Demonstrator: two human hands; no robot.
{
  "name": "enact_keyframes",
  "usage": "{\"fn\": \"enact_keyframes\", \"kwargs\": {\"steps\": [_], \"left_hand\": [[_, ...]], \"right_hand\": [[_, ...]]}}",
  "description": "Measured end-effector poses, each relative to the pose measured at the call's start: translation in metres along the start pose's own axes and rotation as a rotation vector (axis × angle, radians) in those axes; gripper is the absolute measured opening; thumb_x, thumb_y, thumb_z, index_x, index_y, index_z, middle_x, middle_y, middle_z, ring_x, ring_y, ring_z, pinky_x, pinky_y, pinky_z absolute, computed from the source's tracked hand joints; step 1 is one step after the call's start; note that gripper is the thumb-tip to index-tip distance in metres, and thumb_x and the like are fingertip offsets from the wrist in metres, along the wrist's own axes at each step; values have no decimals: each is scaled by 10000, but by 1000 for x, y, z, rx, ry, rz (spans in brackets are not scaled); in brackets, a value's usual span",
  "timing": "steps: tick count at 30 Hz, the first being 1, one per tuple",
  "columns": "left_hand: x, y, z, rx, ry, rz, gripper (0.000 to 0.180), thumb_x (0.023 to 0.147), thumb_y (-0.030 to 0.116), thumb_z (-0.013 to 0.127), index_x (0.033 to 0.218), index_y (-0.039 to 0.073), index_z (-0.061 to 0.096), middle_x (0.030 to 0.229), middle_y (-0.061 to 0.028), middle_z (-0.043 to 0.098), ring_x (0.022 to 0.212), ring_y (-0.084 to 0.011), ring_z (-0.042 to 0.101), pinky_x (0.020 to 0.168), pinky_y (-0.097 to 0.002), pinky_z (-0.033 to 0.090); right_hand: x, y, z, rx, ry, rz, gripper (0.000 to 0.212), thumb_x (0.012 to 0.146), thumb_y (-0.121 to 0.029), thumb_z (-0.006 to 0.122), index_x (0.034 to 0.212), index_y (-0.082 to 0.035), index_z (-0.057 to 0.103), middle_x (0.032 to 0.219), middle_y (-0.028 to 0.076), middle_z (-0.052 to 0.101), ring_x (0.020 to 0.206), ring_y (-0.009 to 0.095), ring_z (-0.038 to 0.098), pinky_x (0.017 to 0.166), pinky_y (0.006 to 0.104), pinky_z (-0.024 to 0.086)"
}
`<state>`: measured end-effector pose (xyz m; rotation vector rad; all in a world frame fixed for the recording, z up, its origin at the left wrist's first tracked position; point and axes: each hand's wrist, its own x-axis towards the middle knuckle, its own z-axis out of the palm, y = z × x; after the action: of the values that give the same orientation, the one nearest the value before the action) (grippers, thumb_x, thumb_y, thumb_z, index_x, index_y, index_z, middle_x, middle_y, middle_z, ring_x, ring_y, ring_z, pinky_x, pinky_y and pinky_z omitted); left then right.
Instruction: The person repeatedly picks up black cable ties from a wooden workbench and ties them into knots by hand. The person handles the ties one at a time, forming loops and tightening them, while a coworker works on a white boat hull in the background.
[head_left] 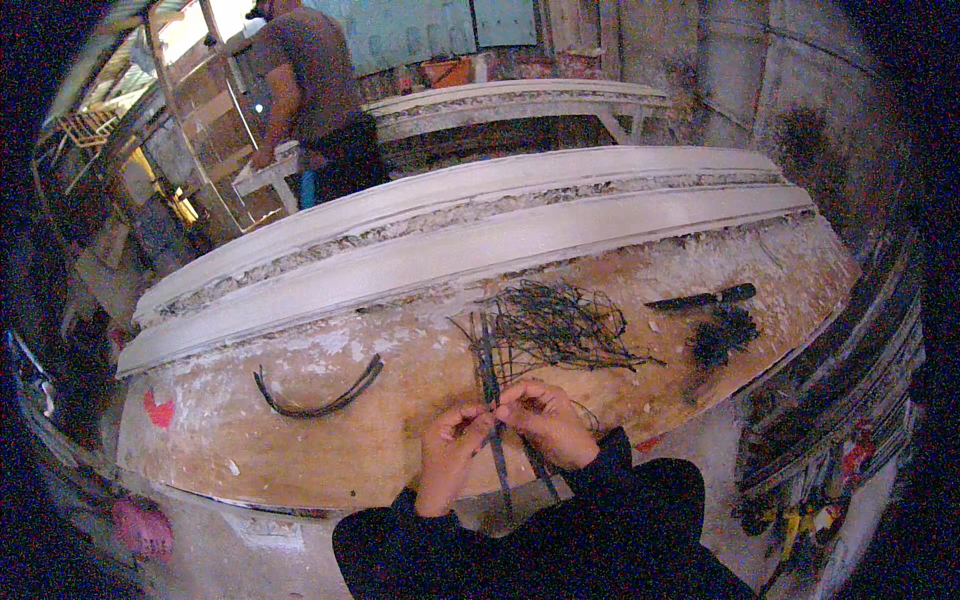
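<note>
Pinching strips [489, 370] betw. fingertips of L hand [453, 440] & R hand [547, 422]; prob. best held flat, apart fr. tangle [562, 325] at 1 o'clock.

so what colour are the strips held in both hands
The strips look dark grey, nearly black; head view.
</note>
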<state>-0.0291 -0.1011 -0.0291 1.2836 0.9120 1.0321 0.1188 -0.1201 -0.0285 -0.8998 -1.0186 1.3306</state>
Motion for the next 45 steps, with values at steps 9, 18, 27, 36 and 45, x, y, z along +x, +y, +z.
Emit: {"fn": "enact_keyframes", "kwargs": {"steps": [9, 18, 27, 36, 45], "left_hand": [[-2, -4, -1, -63, 43, -18, 192, 786, 151, 626, 926, 22, 596, 759, -7, 594, 614, -58, 499, 541, -190, 398], [-3, 0, 2, 74, 103, 6, 179, 774, 112, 633, 923, 16, 613, 734, -11, 590, 597, -64, 501, 518, -192, 405], [-4, 3, 3, 120, 95, 39, 203, 777, 137, 635, 942, 18, 625, 701, -2, 586, 567, -61, 486, 517, -186, 397], [-1, -8, 1, -70, 45, 12, 210, 777, 152, 635, 935, 14, 623, 730, 3, 602, 580, -55, 484, 517, -189, 390], [-1, -1, -6, -284, 2, -187, 154, 805, 194, 588, 801, 42, 610, 680, -6, 594, 560, -57, 499, 484, -178, 364]], "right_hand": [[0, -2, 3, 80, 5, 19, 64, 767, -53, 606, 804, -56, 554, 750, -7, 554, 683, 80, 506, 626, 213, 393], [2, -3, 3, 25, -25, -7, 82, 756, -80, 628, 784, -68, 552, 735, -16, 548, 659, 59, 486, 587, 190, 366], [5, 5, -1, -16, 0, -8, 82, 765, -74, 625, 786, -60, 547, 765, -5, 554, 715, 80, 501, 665, 207, 392], [5, 6, 0, -108, 18, -76, 98, 755, -48, 627, 780, -63, 533, 771, -3, 546, 734, 77, 496, 691, 215, 396], [1, -3, 7, -312, -53, -173, 136, 724, -85, 669, 761, -63, 540, 736, -15, 538, 699, 68, 493, 640, 201, 388]]}}
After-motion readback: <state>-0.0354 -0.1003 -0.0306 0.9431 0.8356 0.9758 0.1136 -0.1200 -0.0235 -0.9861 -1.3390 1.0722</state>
